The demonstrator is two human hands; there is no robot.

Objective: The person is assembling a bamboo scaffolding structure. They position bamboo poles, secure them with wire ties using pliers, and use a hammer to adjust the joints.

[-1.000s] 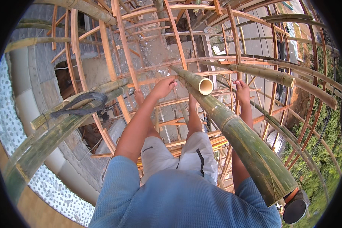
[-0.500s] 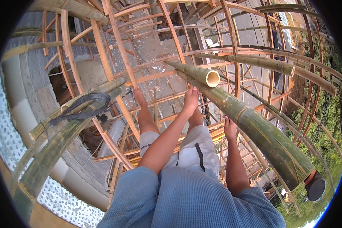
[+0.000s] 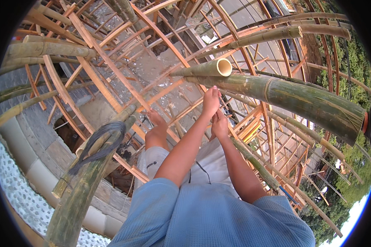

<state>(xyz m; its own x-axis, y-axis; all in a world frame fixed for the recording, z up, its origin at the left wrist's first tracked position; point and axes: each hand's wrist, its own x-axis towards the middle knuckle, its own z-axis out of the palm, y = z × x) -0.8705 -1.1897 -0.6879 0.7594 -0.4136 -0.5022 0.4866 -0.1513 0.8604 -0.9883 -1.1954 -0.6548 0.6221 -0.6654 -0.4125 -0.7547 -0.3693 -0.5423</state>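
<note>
My left hand (image 3: 211,101) is closed just under the thick green bamboo pole (image 3: 309,99), its thumb tip close to the pole's underside. Directly below it, my right hand (image 3: 219,124) is also closed, with its fingertips close to the left hand. Whatever either hand holds is too small or hidden to make out. A thinner bamboo pole (image 3: 193,71) with a pale, hollow cut end lies along the thick one, right above my hands. On the left, a looped bundle of dark wire (image 3: 118,128) hangs over another green bamboo pole (image 3: 76,206).
My bare foot (image 3: 156,118) rests on the wooden framework, high above a grey floor. Reddish timber strips (image 3: 105,96) cross in a lattice all around. More bamboo poles (image 3: 259,38) run on the far right. A tiled ledge (image 3: 24,173) curves along the left, and trees (image 3: 350,173) stand at right.
My right hand has come up and left from beside the thick pole to just below my left hand. The view has turned, so the thick pole now lies more level.
</note>
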